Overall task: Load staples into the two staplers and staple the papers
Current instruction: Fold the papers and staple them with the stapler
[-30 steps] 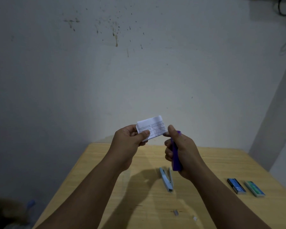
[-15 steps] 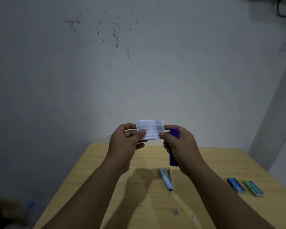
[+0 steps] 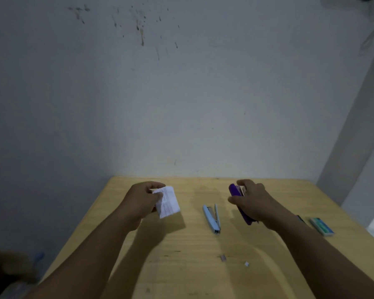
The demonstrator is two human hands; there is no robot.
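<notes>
Over the table (image 3: pixel 181 277), the left hand (image 3: pixel 138 200) pinches a folded paper (image 3: pixel 167 202) between thumb and fingers at about 9 o'clock from the blue stapler (image 3: pixel 212 217), which lies open on the wood. The right hand (image 3: pixel 252 201), at 3 o'clock from it, grips the purple stapler (image 3: pixel 235 190). A green box (image 3: pixel 322 226) lies at the far right; two staple bits (image 3: pixel 223 257) lie at 6 o'clock.

I saw a matt, grained wooden table (image 3: pixel 181 266), creased printed paper (image 3: pixel 167 201), a glossy purple plastic stapler (image 3: pixel 235 190), a pale blue stapler (image 3: pixel 209 216) with smooth finish, and a rough stained wall (image 3: pixel 181 83).
</notes>
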